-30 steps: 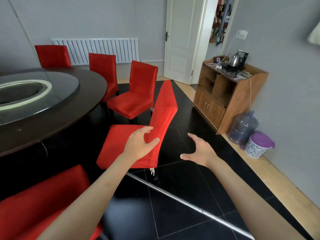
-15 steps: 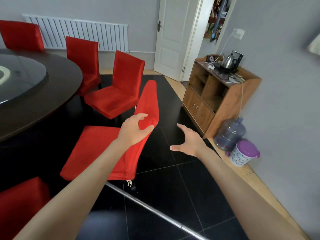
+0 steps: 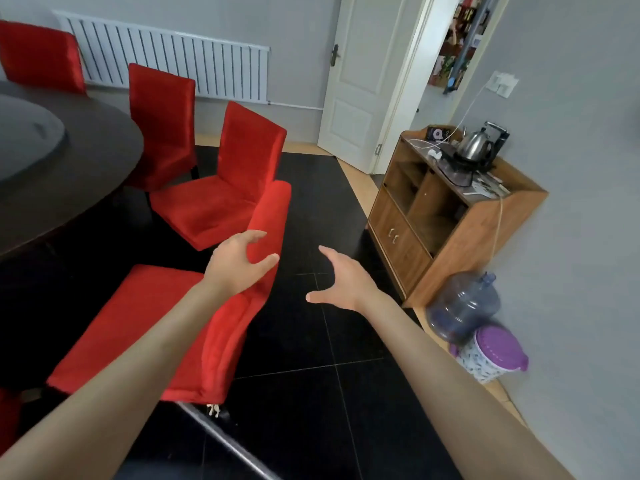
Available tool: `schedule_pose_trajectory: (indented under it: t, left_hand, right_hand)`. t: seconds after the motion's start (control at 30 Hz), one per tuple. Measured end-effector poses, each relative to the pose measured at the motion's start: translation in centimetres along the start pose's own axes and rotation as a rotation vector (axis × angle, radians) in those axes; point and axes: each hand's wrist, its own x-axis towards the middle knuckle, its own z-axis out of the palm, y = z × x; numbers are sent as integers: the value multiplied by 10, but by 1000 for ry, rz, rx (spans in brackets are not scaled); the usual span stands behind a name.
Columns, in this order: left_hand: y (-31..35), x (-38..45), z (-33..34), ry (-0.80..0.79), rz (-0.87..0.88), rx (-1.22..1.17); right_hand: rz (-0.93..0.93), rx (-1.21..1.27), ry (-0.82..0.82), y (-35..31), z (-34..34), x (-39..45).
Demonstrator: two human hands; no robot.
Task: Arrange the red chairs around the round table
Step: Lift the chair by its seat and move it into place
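Note:
The nearest red chair (image 3: 138, 323) faces the dark round table (image 3: 76, 188), its backrest edge-on toward me. My left hand (image 3: 239, 261) is curled around the upper part of that backrest, thumb on the near side. My right hand (image 3: 341, 282) hovers open over the black floor just right of the backrest, touching nothing. A second red chair (image 3: 214, 206) stands beyond it, a third (image 3: 161, 112) is tucked at the table, and another (image 3: 41, 57) sits at the far side. A glass turntable (image 3: 27, 143) lies on the table.
A wooden cabinet (image 3: 450, 230) with a kettle (image 3: 472, 145) stands against the right wall, with a water jug (image 3: 462, 306) and a purple-lidded bin (image 3: 491, 355) beside it. A white door (image 3: 360, 81) and a radiator (image 3: 173, 64) are behind. A metal strip (image 3: 225, 441) crosses the floor.
The view has swung right, so the table has slid left. My left hand stays on the chair's backrest with looser fingers. My right hand stays open beside it.

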Motion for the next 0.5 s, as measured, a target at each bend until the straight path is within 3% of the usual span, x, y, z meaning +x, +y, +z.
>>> schedule_pose_trajectory:
  t: [0.3, 0.5]
  left_hand:
    - [36, 80, 53, 192, -124, 88]
    - [36, 100, 63, 270, -251, 134]
  right_hand:
    - [-242, -12, -67, 78, -64, 116]
    - [-352, -5, -175, 90, -67, 182]
